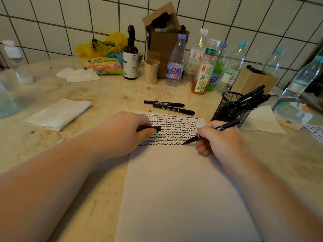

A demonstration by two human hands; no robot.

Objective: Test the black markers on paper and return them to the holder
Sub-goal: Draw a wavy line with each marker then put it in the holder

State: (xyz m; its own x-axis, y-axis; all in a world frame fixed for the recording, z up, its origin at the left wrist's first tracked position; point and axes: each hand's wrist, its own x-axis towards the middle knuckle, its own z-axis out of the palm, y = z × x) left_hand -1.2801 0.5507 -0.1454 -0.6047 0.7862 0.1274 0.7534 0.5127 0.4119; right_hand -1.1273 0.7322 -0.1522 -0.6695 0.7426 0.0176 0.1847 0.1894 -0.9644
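A white sheet of paper (181, 186) lies on the table, its upper part covered in rows of black wavy lines. My right hand (222, 138) grips an uncapped black marker (225, 126), its tip touching the paper at the right end of the lowest row. My left hand (132, 130) rests on the paper's left edge and pinches the black cap (156, 128). Two capped black markers (164, 103) (173, 109) lie just beyond the paper. A black mesh holder (230, 110) with several markers stands to the right.
Several plastic bottles (174, 67), a dark spray bottle (130, 58), a beige cup (151, 71) and a cardboard box (162, 32) line the tiled wall. Folded tissues (57, 114) lie at the left, and another tissue (262, 119) lies right of the holder.
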